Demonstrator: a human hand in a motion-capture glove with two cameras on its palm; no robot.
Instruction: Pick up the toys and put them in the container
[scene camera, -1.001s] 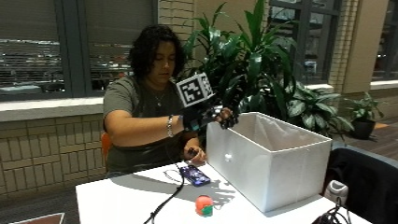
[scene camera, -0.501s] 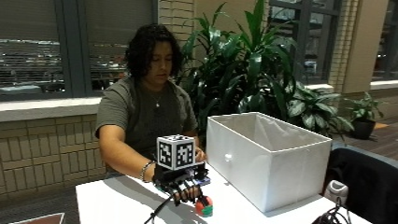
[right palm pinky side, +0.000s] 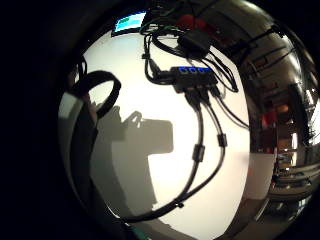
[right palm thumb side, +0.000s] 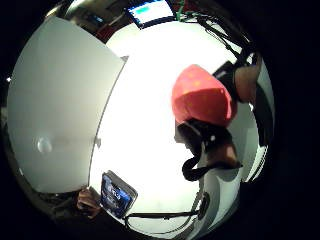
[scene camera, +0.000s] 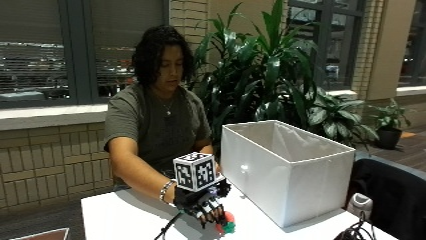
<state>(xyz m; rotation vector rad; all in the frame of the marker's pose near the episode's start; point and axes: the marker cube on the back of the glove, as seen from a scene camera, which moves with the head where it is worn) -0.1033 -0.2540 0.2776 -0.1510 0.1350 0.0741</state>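
A pink-red toy with a green part (scene camera: 227, 221) lies on the white table (scene camera: 126, 220) just left of the white container (scene camera: 286, 175). My gloved right hand (scene camera: 203, 204) is down on it, fingers curled over its top. In the thumb side palm view the dotted pink toy (right palm thumb side: 202, 97) sits between a gloved finger (right palm thumb side: 207, 142) and the thumb (right palm thumb side: 242, 77), with the container wall (right palm thumb side: 55, 100) beside it. The container's inside shows no toy from here.
A blue flat object (right palm thumb side: 117, 194) lies on the table by the person's bare hand (right palm thumb side: 87, 200). A hub with cables (right palm pinky side: 190, 75) lies on the tabletop. A small white device (scene camera: 359, 204) stands right of the container. Plants (scene camera: 266, 75) fill the background.
My right hand came down from above the container's rim to the table and now closes around the pink toy.
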